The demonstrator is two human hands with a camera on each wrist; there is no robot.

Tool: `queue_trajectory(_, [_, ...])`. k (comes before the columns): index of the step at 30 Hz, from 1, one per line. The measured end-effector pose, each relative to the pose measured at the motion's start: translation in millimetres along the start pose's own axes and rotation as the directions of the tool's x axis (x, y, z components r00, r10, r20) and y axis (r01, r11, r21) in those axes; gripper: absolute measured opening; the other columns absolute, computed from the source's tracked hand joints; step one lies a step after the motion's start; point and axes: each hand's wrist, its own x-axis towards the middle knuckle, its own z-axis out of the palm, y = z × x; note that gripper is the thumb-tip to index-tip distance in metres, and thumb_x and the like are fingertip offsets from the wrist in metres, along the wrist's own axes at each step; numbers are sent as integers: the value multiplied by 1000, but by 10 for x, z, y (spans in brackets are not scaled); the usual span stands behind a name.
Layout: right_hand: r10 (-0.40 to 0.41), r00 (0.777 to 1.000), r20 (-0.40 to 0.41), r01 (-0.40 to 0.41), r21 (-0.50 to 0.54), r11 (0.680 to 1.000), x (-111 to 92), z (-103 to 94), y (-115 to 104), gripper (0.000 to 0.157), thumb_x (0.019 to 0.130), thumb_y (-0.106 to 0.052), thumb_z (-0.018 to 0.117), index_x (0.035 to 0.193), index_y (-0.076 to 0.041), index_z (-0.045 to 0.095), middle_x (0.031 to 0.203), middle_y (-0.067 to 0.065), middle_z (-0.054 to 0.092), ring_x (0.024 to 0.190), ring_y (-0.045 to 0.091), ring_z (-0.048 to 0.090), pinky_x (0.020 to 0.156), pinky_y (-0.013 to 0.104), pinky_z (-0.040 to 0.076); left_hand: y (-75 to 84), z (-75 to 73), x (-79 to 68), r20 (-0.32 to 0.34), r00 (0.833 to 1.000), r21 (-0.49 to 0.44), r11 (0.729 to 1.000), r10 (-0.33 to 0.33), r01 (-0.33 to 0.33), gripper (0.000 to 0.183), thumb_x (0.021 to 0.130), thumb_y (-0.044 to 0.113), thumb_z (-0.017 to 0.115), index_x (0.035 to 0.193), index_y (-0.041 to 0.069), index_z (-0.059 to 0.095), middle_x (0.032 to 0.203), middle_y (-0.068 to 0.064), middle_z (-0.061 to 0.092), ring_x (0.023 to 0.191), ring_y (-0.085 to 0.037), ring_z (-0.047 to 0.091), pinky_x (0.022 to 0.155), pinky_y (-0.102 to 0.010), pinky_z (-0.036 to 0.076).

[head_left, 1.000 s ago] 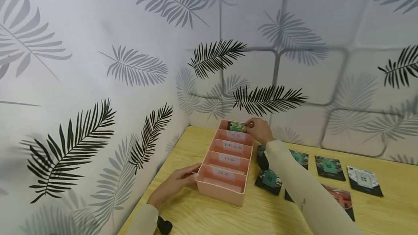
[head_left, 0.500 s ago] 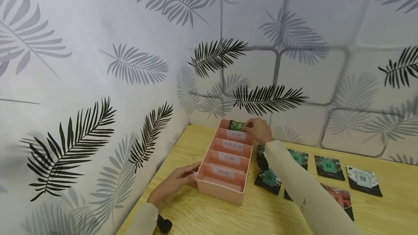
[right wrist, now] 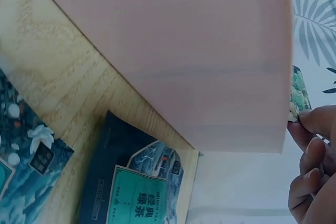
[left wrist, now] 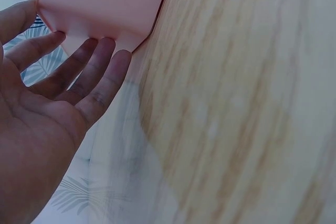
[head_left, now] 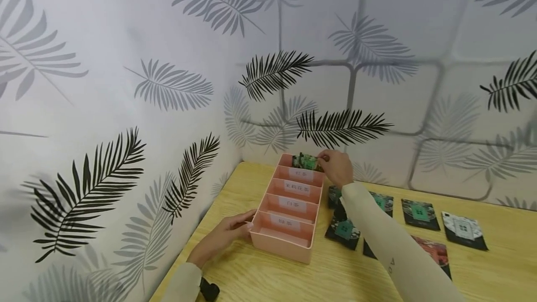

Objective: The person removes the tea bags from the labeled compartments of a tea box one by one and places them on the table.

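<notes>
A long pink box (head_left: pixel 282 250) with dividers stands on the wooden table. White labels with writing mark its compartments. My right hand (head_left: pixel 337 167) pinches the upper right corner of a green tea packet (head_left: pixel 305 161) at the box's far compartment. A green square label shows on the packet's face. In the right wrist view, thumb and finger hold the packet's edge (right wrist: pixel 299 93) just beyond the box's pink side wall (right wrist: pixel 210 51). My left hand (head_left: pixel 222 239) rests its fingertips against the near left corner of the box; in the left wrist view those fingers (left wrist: pixel 102 95) are spread and fairly straight.
Several dark tea packets lie right of the box, including one with a green label (head_left: pixel 421 212), a white one (head_left: pixel 463 229) and a red one (head_left: pixel 436 253) partly behind the right sleeve (head_left: pixel 390 241). Leaf-patterned walls (head_left: pixel 180 36) border the table.
The packet in my right hand has turned so its green square label shows, and my right fingers now hold it by the corner. My left hand stays at the box.
</notes>
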Motion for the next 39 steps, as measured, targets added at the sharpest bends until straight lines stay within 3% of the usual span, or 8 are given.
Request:
queue_trajectory(4, [-8, 1000, -9, 8, 13, 1000, -7, -59, -28, 19, 103, -18, 65, 108, -7, 79, 84, 9, 76, 57, 15, 62, 56, 37, 49, -9, 5, -4, -8, 1000, -4, 1000, 1, -1, 54, 111, 24, 52, 161, 17, 37, 162, -7, 39, 141, -29, 47, 106, -34, 49])
queue_trajectory(14, [-55, 996, -65, 55, -2, 999, -45, -218, 13, 19, 103, -21, 66, 108, -7, 78, 98, 10, 76, 71, 22, 68, 67, 45, 56, 10, 23, 3, 9, 1000, 2, 1000, 9, -9, 55, 111, 25, 50, 162, 12, 33, 164, -10, 36, 141, -33, 46, 104, -35, 51])
queue_trajectory(22, [-96, 988, -118, 99, 19, 995, -62, -414, 33, 18, 102, -20, 68, 109, -6, 77, 100, 13, 76, 76, 27, 70, 78, 51, 57, 23, 30, -3, 6, 1000, -12, 1000, -7, 7, 54, 111, 25, 50, 162, 16, 34, 163, -7, 37, 133, -33, 54, 103, -39, 52])
queue_trajectory(35, [-121, 981, -154, 128, 37, 991, -169, -668, 149, 19, 103, -21, 68, 111, -7, 77, 102, 11, 76, 69, 21, 63, 62, 38, 44, 13, 46, 15, 13, 1000, 12, 1000, 28, -28, 54, 111, 21, 49, 162, 11, 34, 161, -14, 39, 131, -33, 56, 104, -38, 51])
queue_trajectory(39, [-125, 981, -151, 132, 34, 991, -192, -729, 185, 19, 103, -21, 67, 112, -7, 77, 102, 10, 76, 57, 20, 54, 55, 36, 38, 19, 48, -4, 3, 1000, 11, 1000, 22, -22, 54, 111, 22, 50, 162, 12, 35, 162, -15, 38, 134, -35, 53, 104, -36, 50])
